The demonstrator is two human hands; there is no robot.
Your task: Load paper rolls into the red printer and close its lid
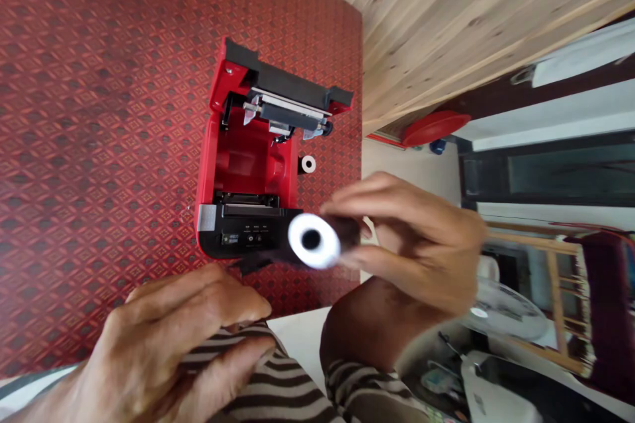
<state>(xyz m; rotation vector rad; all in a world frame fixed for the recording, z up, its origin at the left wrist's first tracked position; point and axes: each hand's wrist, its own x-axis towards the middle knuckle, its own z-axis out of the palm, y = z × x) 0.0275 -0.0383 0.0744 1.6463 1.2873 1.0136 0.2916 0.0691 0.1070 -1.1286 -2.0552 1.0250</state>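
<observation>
A paper roll (327, 248), black outside with a white ringed end and a dark core hole, is gripped between the thumb and fingers of my right hand (411, 238). Its outline is slightly blurred, and a loose black end trails to the left. My left hand (188, 330) hovers at the lower left, thumb and fingers apart with nothing between them. In front of both hands, a red and black receipt printer (248, 234) stands with its lid (292, 92) raised. Nothing lies in its red inner compartment (243, 162).
A second small roll (308, 164) lies just right of the printer. The red patterned table covering (124, 112) ends near a wood-plank wall (471, 6). On the right are a red round object (436, 127), a fan (510, 310) and a wooden frame (560, 297).
</observation>
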